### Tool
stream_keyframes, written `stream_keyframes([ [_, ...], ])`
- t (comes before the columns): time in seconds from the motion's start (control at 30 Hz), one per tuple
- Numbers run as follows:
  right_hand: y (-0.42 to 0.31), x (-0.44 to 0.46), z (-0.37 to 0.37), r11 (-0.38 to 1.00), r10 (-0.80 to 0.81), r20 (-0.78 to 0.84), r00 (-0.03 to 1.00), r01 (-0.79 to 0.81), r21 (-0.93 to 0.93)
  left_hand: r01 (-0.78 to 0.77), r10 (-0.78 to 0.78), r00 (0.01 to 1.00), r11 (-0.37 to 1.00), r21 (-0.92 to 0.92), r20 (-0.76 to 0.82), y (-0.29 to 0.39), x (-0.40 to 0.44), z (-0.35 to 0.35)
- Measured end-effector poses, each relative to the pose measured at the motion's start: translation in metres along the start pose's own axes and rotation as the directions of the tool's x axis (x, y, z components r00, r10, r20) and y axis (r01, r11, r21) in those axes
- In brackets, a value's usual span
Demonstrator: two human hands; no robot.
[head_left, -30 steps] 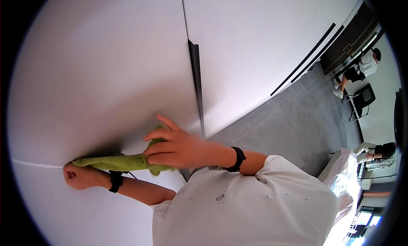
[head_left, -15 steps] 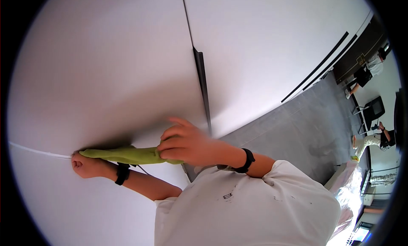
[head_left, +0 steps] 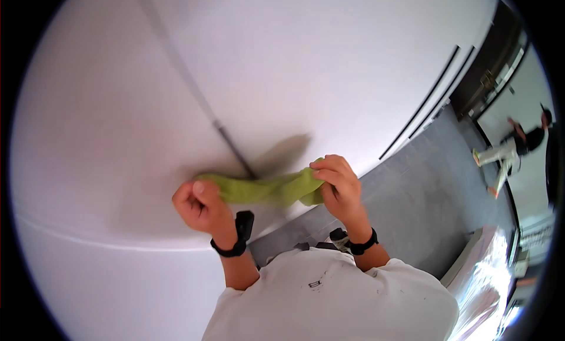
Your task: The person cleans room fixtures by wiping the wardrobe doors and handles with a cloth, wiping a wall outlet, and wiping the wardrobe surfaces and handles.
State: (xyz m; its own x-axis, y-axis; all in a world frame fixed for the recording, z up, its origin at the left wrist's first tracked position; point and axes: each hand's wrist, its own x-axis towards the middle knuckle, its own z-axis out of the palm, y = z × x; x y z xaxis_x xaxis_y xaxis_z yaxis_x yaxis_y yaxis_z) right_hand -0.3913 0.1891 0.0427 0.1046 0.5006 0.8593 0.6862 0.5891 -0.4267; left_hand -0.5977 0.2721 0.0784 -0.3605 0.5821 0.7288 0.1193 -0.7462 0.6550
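A green cloth (head_left: 259,190) is stretched between both of my hands, in front of white panels (head_left: 118,105). My left hand (head_left: 201,205) is closed on the cloth's left end, its fingers curled toward the palm. At the right end, my right hand (head_left: 341,187) pinches the bunched cloth between thumb and fingers. The cloth hangs slightly slack in the middle, and part of it is blurred. Each wrist wears a black band.
A dark strip (head_left: 235,150) runs down a panel seam. Long black handles (head_left: 421,105) lie farther right. Grey floor (head_left: 406,205) stretches beyond. A person (head_left: 518,144) in a dark top is at the far right, above a plastic-wrapped object (head_left: 479,282).
Both hands have moved right with the cloth, away from the white edge at the left. The view has turned, and the seam strip now appears slanted and farther left.
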Motion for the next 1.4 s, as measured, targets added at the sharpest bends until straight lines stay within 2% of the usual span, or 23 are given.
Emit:
stream_keyframes([
  [0.03, 0.004, -0.006, -0.009, 0.999, 0.005, -0.023, 1.000, -0.006, -0.035, -0.010, 0.010, 1.000, 0.998, 0.067, -0.003, -0.002, -0.008, 0.001],
  [0.27, 0.030, -0.036, -0.087, 0.980, 0.144, -0.027, 0.989, -0.146, -0.137, -0.035, 0.083, 0.955, 0.985, -0.171, 0.284, 0.029, -0.081, 0.053],
  [0.3, 0.033, -0.041, -0.101, 0.975, 0.164, -0.039, 0.986, -0.168, -0.149, -0.021, 0.075, 0.949, 0.984, -0.177, 0.306, 0.034, -0.092, 0.062],
  [0.4, 0.049, -0.051, -0.146, 0.956, 0.152, -0.111, 0.982, -0.174, -0.237, 0.210, -0.128, 0.885, 0.968, -0.137, 0.447, 0.047, -0.121, 0.102],
  [0.43, 0.054, -0.057, -0.159, 0.951, 0.148, -0.115, 0.982, -0.173, -0.257, 0.218, -0.127, 0.883, 0.964, -0.155, 0.453, 0.046, -0.131, 0.114],
  [0.5, 0.064, -0.065, -0.184, 0.916, 0.204, -0.150, 0.968, -0.242, -0.320, 0.175, -0.013, 0.842, 0.952, -0.251, 0.539, 0.039, -0.146, 0.142],
  [0.53, 0.074, -0.071, -0.193, 0.909, 0.194, -0.155, 0.969, -0.237, -0.344, 0.184, -0.006, 0.845, 0.942, -0.281, 0.534, 0.034, -0.152, 0.159],
  [0.57, 0.080, -0.074, -0.201, 0.898, 0.183, -0.156, 0.971, -0.229, -0.376, 0.165, 0.082, 0.833, 0.907, -0.387, 0.547, 0.030, -0.157, 0.174],
  [0.6, 0.083, -0.078, -0.207, 0.887, 0.225, -0.208, 0.952, -0.289, -0.361, 0.149, 0.167, 0.818, 0.863, -0.483, 0.550, 0.029, -0.163, 0.189],
  [0.63, 0.088, -0.080, -0.213, 0.875, 0.265, -0.257, 0.929, -0.344, -0.340, 0.161, 0.168, 0.821, 0.849, -0.503, 0.545, 0.029, -0.168, 0.206],
  [0.7, 0.092, -0.084, -0.223, 0.855, 0.309, -0.289, 0.906, -0.397, -0.333, 0.153, 0.221, 0.748, 0.860, -0.487, 0.625, 0.032, -0.176, 0.226],
  [0.77, 0.098, -0.078, -0.238, 0.855, 0.273, -0.295, 0.916, -0.372, -0.362, 0.163, 0.224, 0.737, 0.857, -0.490, 0.638, 0.036, -0.187, 0.253],
  [0.83, 0.106, -0.074, -0.255, 0.831, 0.255, -0.303, 0.918, -0.368, -0.417, 0.211, 0.228, 0.679, 0.850, -0.483, 0.698, 0.032, -0.198, 0.281],
  [0.87, 0.113, -0.072, -0.264, 0.807, 0.247, -0.313, 0.917, -0.373, -0.457, 0.174, 0.210, 0.723, 0.866, -0.468, 0.658, 0.032, -0.206, 0.298],
  [0.9, 0.120, -0.068, -0.273, 0.817, 0.249, -0.305, 0.919, -0.369, -0.443, 0.156, 0.211, 0.703, 0.886, -0.436, 0.679, 0.032, -0.207, 0.313],
  [0.97, 0.136, -0.060, -0.296, 0.769, 0.279, -0.338, 0.899, -0.420, -0.482, 0.235, 0.190, 0.632, 0.877, -0.420, 0.751, 0.029, -0.210, 0.343],
  [1.0, 0.147, -0.055, -0.307, 0.772, 0.285, -0.325, 0.901, -0.417, -0.480, 0.238, 0.178, 0.638, 0.880, -0.411, 0.749, 0.031, -0.210, 0.361],
  [1.07, 0.174, -0.043, -0.329, 0.744, 0.292, -0.384, 0.876, -0.460, -0.485, 0.320, 0.238, 0.670, 0.762, -0.563, 0.703, 0.035, -0.212, 0.398],
  [1.1, 0.188, -0.036, -0.340, 0.746, 0.288, -0.373, 0.882, -0.451, -0.491, 0.319, 0.233, 0.679, 0.760, -0.566, 0.696, 0.033, -0.214, 0.416],
  [1.17, 0.215, -0.024, -0.361, 0.739, 0.220, -0.412, 0.884, -0.427, -0.521, 0.202, 0.376, 0.649, 0.753, -0.627, 0.661, 0.026, -0.219, 0.453],
  [1.3, 0.276, -0.005, -0.397, 0.739, 0.160, -0.440, 0.884, -0.403, -0.541, 0.213, 0.342, 0.699, 0.739, -0.639, 0.629, 0.036, -0.234, 0.532],
  [1.37, 0.290, 0.000, -0.407, 0.708, 0.224, -0.402, 0.888, -0.432, -0.560, 0.388, 0.215, 0.637, 0.740, -0.549, 0.740, 0.048, -0.241, 0.553],
  [1.4, 0.302, 0.003, -0.415, 0.695, 0.235, -0.410, 0.881, -0.448, -0.562, 0.381, 0.247, 0.579, 0.760, -0.526, 0.777, 0.054, -0.241, 0.572],
])
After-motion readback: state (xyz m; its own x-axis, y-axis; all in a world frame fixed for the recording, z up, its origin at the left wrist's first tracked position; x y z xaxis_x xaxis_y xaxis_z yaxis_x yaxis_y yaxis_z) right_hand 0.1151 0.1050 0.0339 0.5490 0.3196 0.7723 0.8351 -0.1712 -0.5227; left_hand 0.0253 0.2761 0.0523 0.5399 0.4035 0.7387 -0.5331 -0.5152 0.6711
